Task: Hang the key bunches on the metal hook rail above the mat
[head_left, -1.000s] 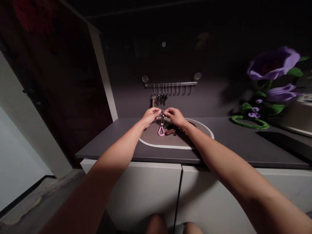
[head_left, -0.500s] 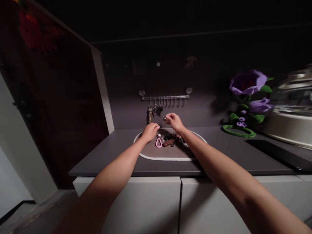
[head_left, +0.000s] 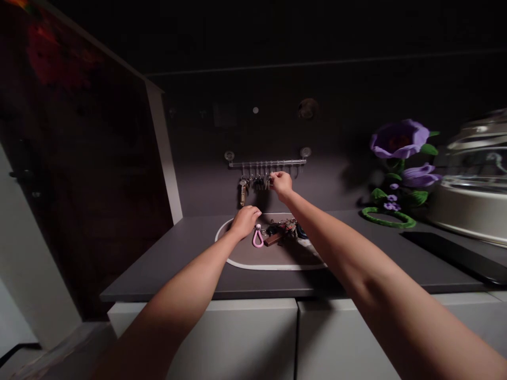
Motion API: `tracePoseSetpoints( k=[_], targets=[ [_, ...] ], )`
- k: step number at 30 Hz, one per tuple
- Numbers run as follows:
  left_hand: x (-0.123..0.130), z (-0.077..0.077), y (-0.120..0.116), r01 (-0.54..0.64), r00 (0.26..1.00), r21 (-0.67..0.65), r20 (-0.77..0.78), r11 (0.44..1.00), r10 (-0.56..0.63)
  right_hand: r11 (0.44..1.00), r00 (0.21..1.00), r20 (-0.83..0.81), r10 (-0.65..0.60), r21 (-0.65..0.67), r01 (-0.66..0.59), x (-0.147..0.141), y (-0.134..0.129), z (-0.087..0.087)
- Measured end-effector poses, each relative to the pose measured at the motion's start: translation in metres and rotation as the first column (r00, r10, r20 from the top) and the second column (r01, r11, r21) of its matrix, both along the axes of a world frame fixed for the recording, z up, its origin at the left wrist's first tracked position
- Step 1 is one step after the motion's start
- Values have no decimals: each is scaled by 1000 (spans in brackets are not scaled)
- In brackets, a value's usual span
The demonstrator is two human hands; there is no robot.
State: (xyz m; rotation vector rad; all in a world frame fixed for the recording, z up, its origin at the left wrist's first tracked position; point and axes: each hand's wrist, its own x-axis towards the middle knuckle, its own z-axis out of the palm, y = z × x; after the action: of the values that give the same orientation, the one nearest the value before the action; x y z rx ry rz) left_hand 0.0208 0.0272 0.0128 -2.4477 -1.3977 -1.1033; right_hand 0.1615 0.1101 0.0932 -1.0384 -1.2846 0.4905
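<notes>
A clear hook rail [head_left: 267, 163] is fixed on the dark wall, with several keys [head_left: 259, 182] and a brown key tag [head_left: 243, 194] hanging at its left part. My right hand [head_left: 282, 184] pinches a small bunch of keys [head_left: 268, 182] right at the hooks. Lower down, my left hand [head_left: 246, 220] hovers over the left side of the oval mat [head_left: 273, 261]; what its curled fingers hold, if anything, is too small to make out. On the mat lie a pink loop keychain [head_left: 258, 237], a brown key holder [head_left: 273, 240] and a pile of keys [head_left: 287, 228].
Purple artificial flowers [head_left: 400, 140] with a green ring base [head_left: 388, 217] stand on the counter [head_left: 174, 253] at the right. Beside them are a white appliance with a clear dome [head_left: 471, 203] and a flat black object [head_left: 455, 256]. A dark door is at the left.
My right hand has risen with the keys from just below the rail up to the hooks. My left hand has stayed over the mat. The view has shifted slightly.
</notes>
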Motion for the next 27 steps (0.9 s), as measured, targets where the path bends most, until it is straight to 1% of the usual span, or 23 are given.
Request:
tracePoseSetpoints(
  k=[2, 5, 10, 15, 17, 19, 23, 27],
  targets=[
    [0, 0, 0, 4, 1000, 0, -1, 1000, -4, 1000, 1000, -23, -12, 0, 12, -2, 7, 0],
    [0, 0, 0, 8, 1000, -1, -4, 1000, -8, 1000, 996, -87, 5, -7, -6, -6, 11, 0],
    [0, 0, 0, 11, 1000, -9, -9, 1000, -11, 995, 983, -181, -3, -96, -15, -11, 6, 3],
    [0, 0, 1, 13, 1000, -10, -7, 1000, -13, 990, 961, -276, 34, -122, -70, -13, 3, 5],
    [0, 0, 1, 11, 1000, -19, -1, 1000, -11, 989, 965, -259, 36, -129, -71, -12, 6, 2],
    [0, 1, 1, 12, 1000, -24, 2, 1000, -12, 992, 981, -193, 33, -117, -56, -10, 11, -2],
    [0, 1, 1, 11, 1000, -32, 0, 999, -11, 999, 999, -39, 16, -35, -17, -5, 23, -12],
    [-1, 1, 1, 12, 1000, -41, 2, 999, -12, 999, 999, 3, -38, -16, 38, -3, 27, -17]
  ],
)
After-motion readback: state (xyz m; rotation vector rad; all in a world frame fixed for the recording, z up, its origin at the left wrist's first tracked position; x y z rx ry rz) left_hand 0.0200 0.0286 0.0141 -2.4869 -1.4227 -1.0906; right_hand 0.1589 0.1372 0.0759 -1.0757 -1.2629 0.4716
